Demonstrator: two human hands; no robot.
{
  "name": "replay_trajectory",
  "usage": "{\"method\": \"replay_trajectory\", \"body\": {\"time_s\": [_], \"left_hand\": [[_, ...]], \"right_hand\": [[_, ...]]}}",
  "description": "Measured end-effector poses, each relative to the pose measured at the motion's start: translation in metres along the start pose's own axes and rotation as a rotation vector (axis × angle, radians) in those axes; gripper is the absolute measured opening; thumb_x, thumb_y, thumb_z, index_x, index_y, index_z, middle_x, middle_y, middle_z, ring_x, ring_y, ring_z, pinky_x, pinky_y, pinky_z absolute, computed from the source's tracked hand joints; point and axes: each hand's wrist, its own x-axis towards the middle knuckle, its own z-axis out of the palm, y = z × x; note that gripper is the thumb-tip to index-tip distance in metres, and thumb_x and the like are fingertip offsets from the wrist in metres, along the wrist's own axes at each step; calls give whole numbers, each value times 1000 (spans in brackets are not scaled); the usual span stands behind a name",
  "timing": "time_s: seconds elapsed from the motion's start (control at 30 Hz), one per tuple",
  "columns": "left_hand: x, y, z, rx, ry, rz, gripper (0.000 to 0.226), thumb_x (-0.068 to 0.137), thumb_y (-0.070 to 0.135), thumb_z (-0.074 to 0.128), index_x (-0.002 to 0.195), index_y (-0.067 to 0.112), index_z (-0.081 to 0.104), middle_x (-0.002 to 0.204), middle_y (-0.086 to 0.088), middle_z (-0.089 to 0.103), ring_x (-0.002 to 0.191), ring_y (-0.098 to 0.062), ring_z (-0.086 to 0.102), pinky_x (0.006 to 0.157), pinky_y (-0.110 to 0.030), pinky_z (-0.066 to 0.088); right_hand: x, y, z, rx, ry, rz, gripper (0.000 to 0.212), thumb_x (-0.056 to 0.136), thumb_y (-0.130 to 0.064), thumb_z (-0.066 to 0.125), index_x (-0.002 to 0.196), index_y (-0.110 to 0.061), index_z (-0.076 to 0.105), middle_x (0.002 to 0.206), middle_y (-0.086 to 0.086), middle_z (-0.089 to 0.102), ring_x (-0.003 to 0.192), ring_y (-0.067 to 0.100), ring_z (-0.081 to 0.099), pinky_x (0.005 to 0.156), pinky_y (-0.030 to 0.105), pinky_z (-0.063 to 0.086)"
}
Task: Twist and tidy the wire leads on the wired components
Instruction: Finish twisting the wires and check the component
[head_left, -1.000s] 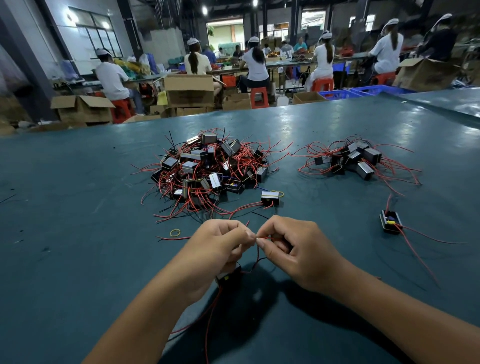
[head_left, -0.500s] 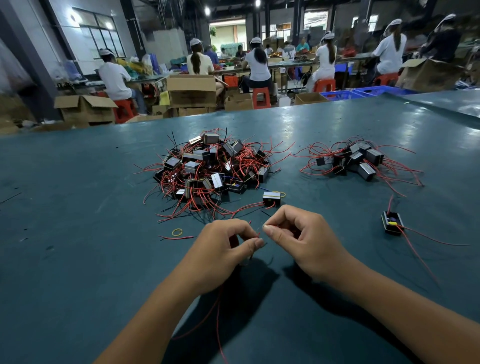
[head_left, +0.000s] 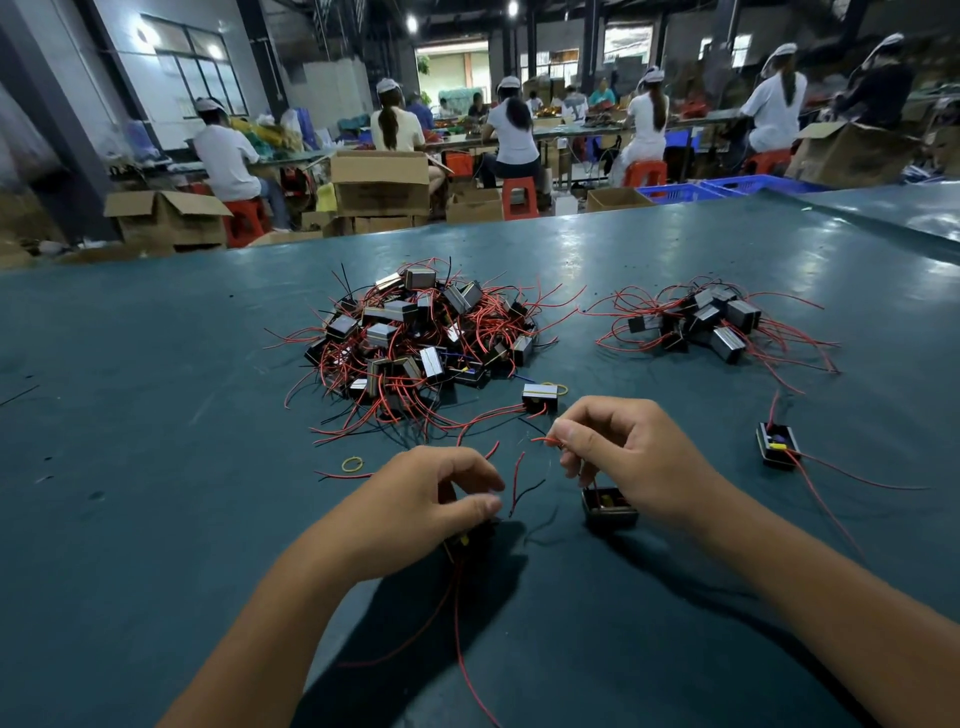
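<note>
My left hand (head_left: 431, 504) grips a small black wired component (head_left: 470, 540) that is mostly hidden under its fingers; red leads trail down from it toward me. My right hand (head_left: 618, 452) pinches the end of a red lead (head_left: 545, 440) between thumb and forefinger, and a second black box component (head_left: 608, 508) hangs just under that hand. A short red and a black lead (head_left: 519, 486) stick up between the two hands. A big pile of black components with red wires (head_left: 415, 343) lies beyond the hands, a smaller pile (head_left: 711, 322) to its right.
One loose component (head_left: 540, 397) sits just beyond my right hand, another (head_left: 777, 446) lies to the right with long red leads. A yellow rubber band (head_left: 353, 463) lies left of my hands. The dark green table (head_left: 156, 415) stretches wide. Workers sit at benches behind.
My hands, pinched together on one lead before, have drawn apart. The right hand now carries a second component, which has come into view below it.
</note>
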Motion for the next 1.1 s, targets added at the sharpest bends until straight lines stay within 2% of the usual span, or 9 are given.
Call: {"method": "replay_trajectory", "body": {"time_s": [0.1, 0.3, 0.43, 0.63, 0.73, 0.83, 0.9, 1.0, 1.1], "left_hand": [[-2, -2, -4, 110, -56, 10, 17, 89, 34, 73, 104, 37, 68, 98, 30, 64, 77, -4, 57, 67, -14, 46], [2, -10, -6, 145, -18, -37, 21, 95, 21, 66, 106, 38, 69, 99, 21, 67, 79, -9, 63, 69, -20, 52], [3, -15, -3, 20, -45, -47, 30, 97, 11, 61, 116, 34, 66, 101, 16, 68, 64, -2, 54, 63, -18, 47], [5, -16, -4, -120, -46, -8, 51, 91, -3, 53, 115, 40, 66, 102, 14, 72, 72, -12, 54, 70, -20, 48], [6, -17, 0, -193, 14, -63, 37, 93, 2, 52, 100, 32, 73, 95, 10, 74, 71, -10, 58, 68, -19, 46], [8, -17, 3, -237, 132, -79, 15, 97, 23, 62, 88, 28, 72, 81, 8, 74, 57, -4, 51, 55, -15, 41], [10, -16, 8, -214, 213, -59, 11, 93, 28, 68, 84, 25, 71, 73, 10, 71, 56, -1, 55, 55, -12, 43], [15, -13, 16, -222, 274, -63, 4, 94, 22, 68, 94, 26, 69, 77, 6, 69, 65, -3, 59, 63, -18, 49], [18, -11, 24, -208, 298, -82, 9, 98, 22, 60, 103, 29, 62, 76, 3, 68, 65, -5, 57, 63, -19, 46]], "right_hand": [[0, -1, 1, -18, -13, -14, 16, 90, -30, 65, 81, -16, 69, 64, -1, 63, 60, 12, 60, 57, 27, 51], [0, -3, 0, -17, -91, -53, 21, 86, -39, 68, 83, -18, 70, 64, -7, 58, 58, 12, 51, 56, 25, 45], [-1, 1, 1, -50, -128, -64, 22, 83, -43, 70, 83, -22, 70, 62, -7, 54, 55, 8, 43, 53, 19, 37], [-1, 1, 0, -89, -124, -70, 16, 87, -35, 69, 80, -21, 70, 57, -8, 49, 52, 9, 38, 50, 19, 33], [-3, -1, -4, -83, -162, -65, 14, 86, -30, 69, 77, -19, 70, 58, -6, 50, 54, 9, 40, 52, 21, 34], [-6, -5, -4, -76, -211, -69, 20, 85, -38, 67, 76, -20, 72, 58, -4, 51, 54, 10, 42, 52, 22, 34], [-5, -5, -2, -94, -143, -65, 25, 85, -43, 64, 76, -20, 72, 58, 0, 50, 54, 18, 42, 52, 29, 34], [1, -2, 3, -114, 88, -47, 15, 92, -26, 68, 80, -18, 71, 64, 4, 58, 59, 21, 52, 57, 40, 45], [5, 2, 8, -17, 234, 28, 15, 95, -11, 62, 85, -12, 72, 75, 3, 68, 70, 15, 62, 65, 28, 56]]}}
